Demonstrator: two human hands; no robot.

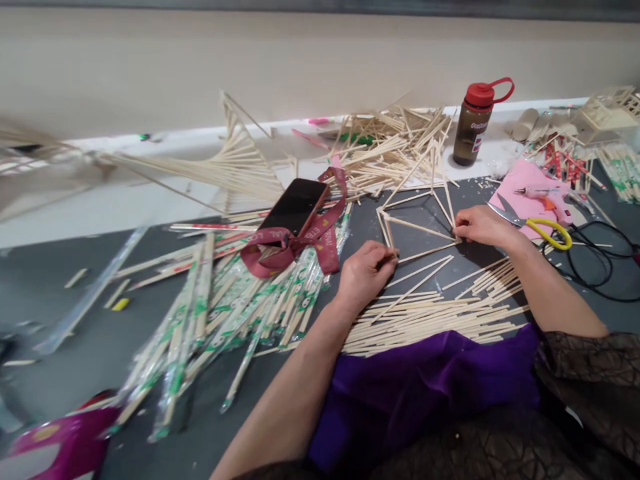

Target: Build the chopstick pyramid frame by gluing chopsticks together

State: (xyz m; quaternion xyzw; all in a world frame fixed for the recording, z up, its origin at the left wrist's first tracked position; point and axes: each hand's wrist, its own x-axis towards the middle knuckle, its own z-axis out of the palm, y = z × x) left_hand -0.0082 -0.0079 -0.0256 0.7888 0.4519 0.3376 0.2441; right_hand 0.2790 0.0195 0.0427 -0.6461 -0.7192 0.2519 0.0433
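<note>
A small frame of thin wooden sticks (419, 227) stands on the dark table top between my hands. My left hand (367, 273) is closed in a pinch at the frame's near left corner. My right hand (481, 225) pinches the frame's right corner, fingers pressed together on the stick ends. A loose heap of bare wooden sticks (440, 313) lies flat just in front of both hands, above a purple cloth (425, 387) on my lap.
Wrapped chopsticks (225, 313) spread across the left. A phone (295, 207) with a red lanyard (300, 243) lies behind them. Yellow-handled scissors (540, 227) rest on pink paper (525, 180) at right, beside black cable (600, 260). A brown bottle (473, 127) and more stick piles (395, 147) stand behind.
</note>
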